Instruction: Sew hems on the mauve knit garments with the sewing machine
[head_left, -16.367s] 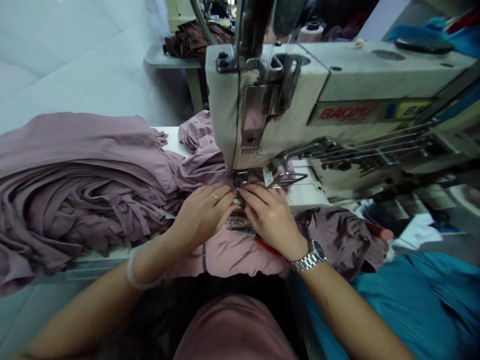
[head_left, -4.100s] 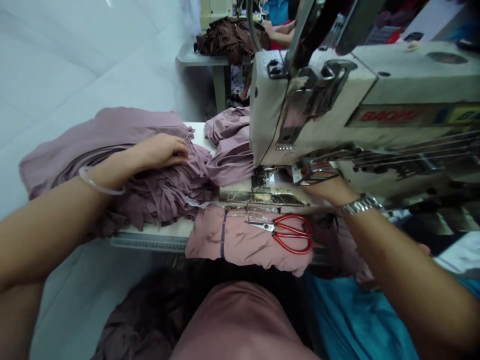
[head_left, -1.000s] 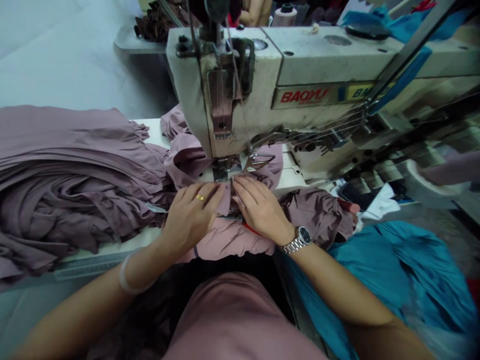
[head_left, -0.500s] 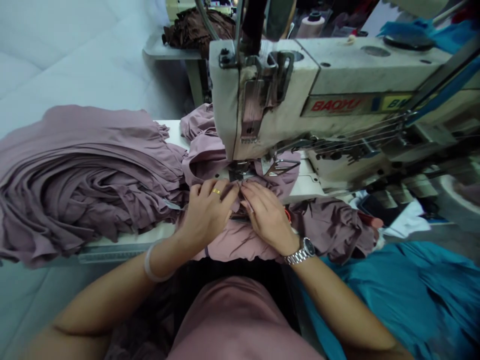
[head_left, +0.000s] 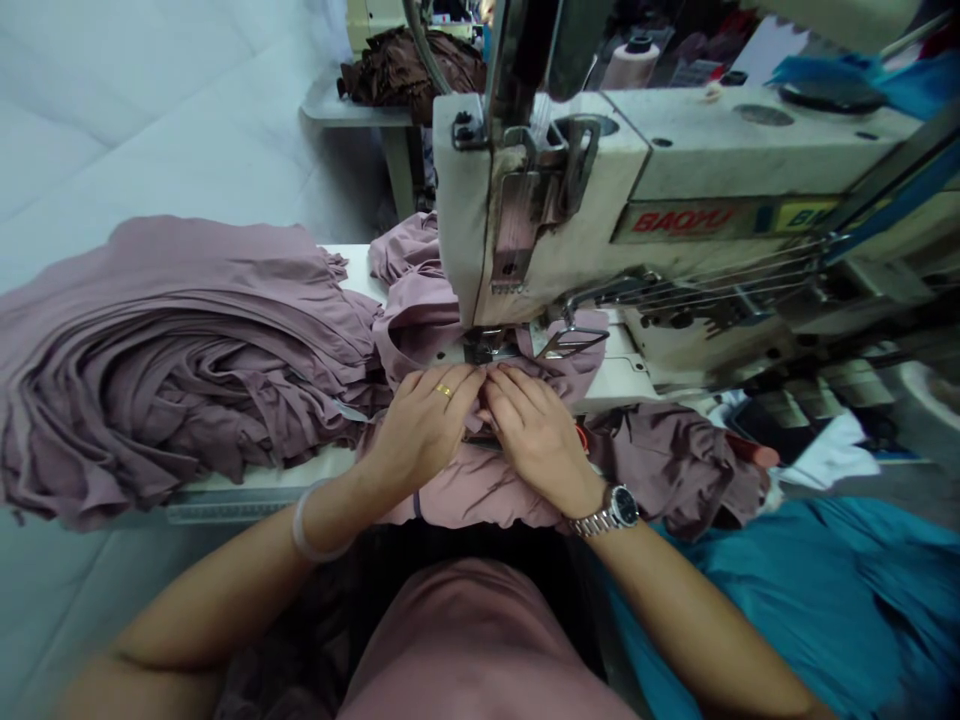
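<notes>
The left hand (head_left: 424,425) and right hand (head_left: 536,440) lie side by side, fingers curled and almost touching, gathering mauve knit fabric (head_left: 480,490) just in front of the presser foot (head_left: 484,348) of a Baoyu sewing machine (head_left: 555,235). A stack of mauve fabric (head_left: 150,340) lies toward the left end of the tabletop (head_left: 262,478).

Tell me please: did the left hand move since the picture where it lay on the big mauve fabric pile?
Yes. The left hand has moved right, off the pile, to just before the sewing machine's presser foot.
</notes>
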